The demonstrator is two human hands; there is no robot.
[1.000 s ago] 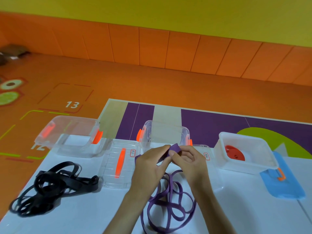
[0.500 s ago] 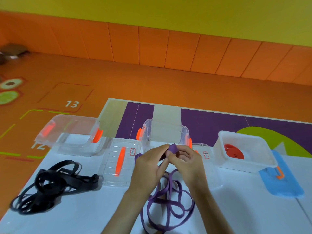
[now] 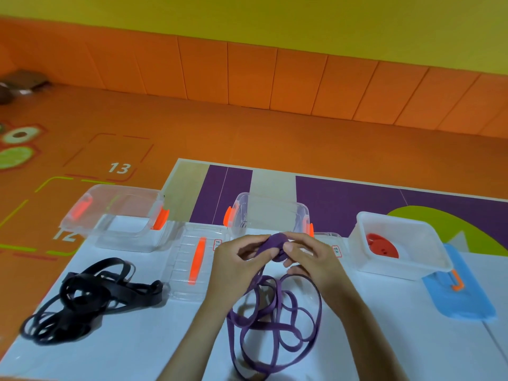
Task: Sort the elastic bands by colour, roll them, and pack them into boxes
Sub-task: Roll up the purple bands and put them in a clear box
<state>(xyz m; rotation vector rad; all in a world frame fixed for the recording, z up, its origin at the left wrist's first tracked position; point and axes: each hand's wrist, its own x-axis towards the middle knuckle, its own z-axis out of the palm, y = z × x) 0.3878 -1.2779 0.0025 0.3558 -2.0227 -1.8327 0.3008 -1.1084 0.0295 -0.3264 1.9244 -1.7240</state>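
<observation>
A purple elastic band (image 3: 275, 320) lies in loose loops on the white table, its upper end wound into a small roll (image 3: 275, 242). My left hand (image 3: 233, 262) and my right hand (image 3: 310, 257) both pinch that roll in front of the middle clear box (image 3: 270, 213). A tangle of black elastic bands (image 3: 82, 295) lies at the left. A rolled red band (image 3: 382, 244) sits in the white box (image 3: 401, 243) at the right. An empty clear box (image 3: 118, 215) stands at the back left.
A clear lid with an orange handle (image 3: 192, 259) lies left of my hands. A blue lid (image 3: 461, 292) lies at the right, partly under the white box. The white table (image 3: 123, 347) ends at the left over an orange floor.
The roll of purple band has grown a little between my fingers as my hands turn it. The loose loops have shifted slightly on the table.
</observation>
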